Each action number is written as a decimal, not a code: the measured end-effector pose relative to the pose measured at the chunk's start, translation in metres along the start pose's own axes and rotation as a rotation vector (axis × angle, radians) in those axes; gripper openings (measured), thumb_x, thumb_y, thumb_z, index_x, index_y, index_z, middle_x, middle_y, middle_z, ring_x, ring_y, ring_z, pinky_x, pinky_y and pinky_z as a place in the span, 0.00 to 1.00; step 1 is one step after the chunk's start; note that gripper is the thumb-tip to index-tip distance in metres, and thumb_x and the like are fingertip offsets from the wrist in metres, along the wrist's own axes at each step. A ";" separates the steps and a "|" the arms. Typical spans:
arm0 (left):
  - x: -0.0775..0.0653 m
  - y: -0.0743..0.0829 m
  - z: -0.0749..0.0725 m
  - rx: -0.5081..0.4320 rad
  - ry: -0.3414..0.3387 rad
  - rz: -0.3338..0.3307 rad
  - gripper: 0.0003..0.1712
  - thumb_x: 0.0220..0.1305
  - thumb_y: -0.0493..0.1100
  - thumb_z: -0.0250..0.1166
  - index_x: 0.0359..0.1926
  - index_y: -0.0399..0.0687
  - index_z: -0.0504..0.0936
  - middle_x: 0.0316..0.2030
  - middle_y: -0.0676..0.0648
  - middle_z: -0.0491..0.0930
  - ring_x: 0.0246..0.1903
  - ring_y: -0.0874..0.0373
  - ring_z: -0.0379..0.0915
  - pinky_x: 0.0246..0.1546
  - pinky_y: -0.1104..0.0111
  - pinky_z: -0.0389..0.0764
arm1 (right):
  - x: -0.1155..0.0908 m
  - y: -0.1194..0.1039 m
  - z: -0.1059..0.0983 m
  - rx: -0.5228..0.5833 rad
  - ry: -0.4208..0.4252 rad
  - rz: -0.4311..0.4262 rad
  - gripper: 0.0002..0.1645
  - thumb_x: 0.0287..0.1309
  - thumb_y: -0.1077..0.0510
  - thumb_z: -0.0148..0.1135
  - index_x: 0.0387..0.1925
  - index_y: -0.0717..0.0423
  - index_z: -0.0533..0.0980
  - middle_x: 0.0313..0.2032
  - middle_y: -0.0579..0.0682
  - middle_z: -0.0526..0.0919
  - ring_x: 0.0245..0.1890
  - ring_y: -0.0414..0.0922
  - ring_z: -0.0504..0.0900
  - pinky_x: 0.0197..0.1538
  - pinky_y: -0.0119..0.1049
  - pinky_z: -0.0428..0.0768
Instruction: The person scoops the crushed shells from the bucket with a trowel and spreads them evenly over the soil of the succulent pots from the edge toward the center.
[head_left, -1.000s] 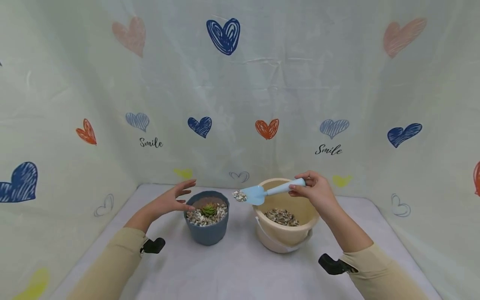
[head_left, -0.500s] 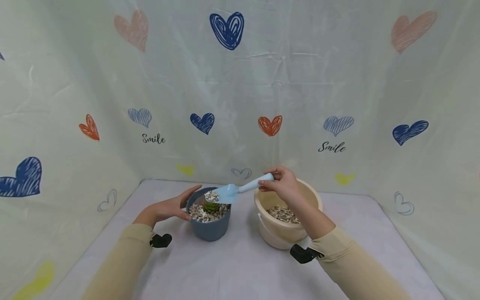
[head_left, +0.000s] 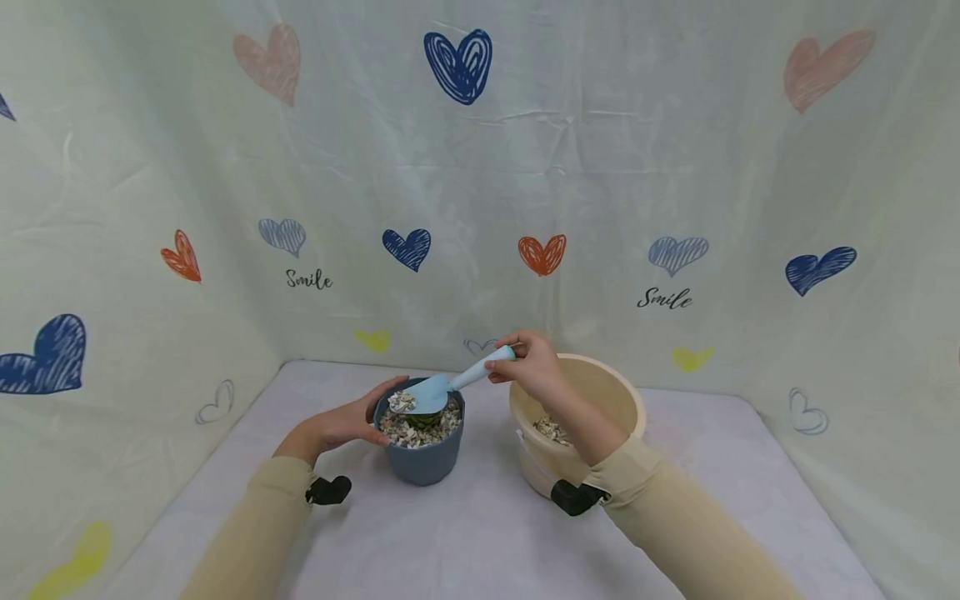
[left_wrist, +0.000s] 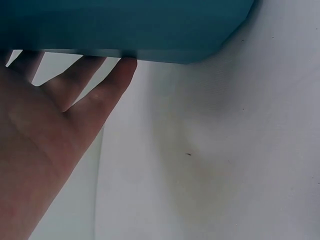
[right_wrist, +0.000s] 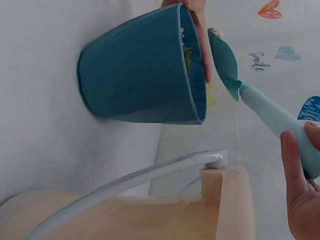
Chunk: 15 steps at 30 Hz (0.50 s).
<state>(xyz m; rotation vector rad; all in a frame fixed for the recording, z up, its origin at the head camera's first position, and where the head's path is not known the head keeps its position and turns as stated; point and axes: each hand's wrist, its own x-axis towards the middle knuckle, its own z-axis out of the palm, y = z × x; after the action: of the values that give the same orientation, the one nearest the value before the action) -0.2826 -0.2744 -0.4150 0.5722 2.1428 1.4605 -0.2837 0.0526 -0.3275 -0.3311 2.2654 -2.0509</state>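
A blue flowerpot [head_left: 424, 463] stands upright on the table, with pale pebbles [head_left: 405, 433] around a green succulent [head_left: 424, 420]. My left hand [head_left: 341, 427] holds the pot's left side, thumb at the near rim and fingers spread toward the back. In the left wrist view several fingertips touch the pot wall [left_wrist: 125, 27]. A light blue trowel [head_left: 429, 395] hangs tilted over the pot, bearing a small heap of pebbles on its blade and partly covering the succulent. My right hand [head_left: 534, 365] grips its handle between thumb and fingers.
A cream bucket [head_left: 626, 398] with pebbles inside [head_left: 551, 429] stands right of the pot, below my right forearm. Its white handle [right_wrist: 125, 182] hangs along the side. Behind the pale-covered table [head_left: 450, 542] rises a curtain [head_left: 480, 183] printed with hearts.
The loaded trowel has moved left from the bucket to over the flowerpot, blade tipping lower. My left hand has come from beside the pot onto its side and rim.
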 end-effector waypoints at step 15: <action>-0.009 0.001 0.015 0.033 0.084 0.001 0.62 0.53 0.44 0.75 0.78 0.56 0.41 0.75 0.39 0.32 0.72 0.32 0.29 0.64 0.34 0.46 | 0.006 -0.008 0.016 -0.143 -0.027 -0.025 0.18 0.54 0.70 0.69 0.48 0.65 0.77 0.39 0.61 0.84 0.30 0.50 0.86 0.35 0.39 0.85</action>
<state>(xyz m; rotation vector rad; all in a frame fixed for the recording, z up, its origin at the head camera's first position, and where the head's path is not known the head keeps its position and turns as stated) -0.2664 -0.2675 -0.4173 0.5327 2.2346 1.4764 -0.2853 0.0347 -0.3213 -0.3954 2.4091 -1.8878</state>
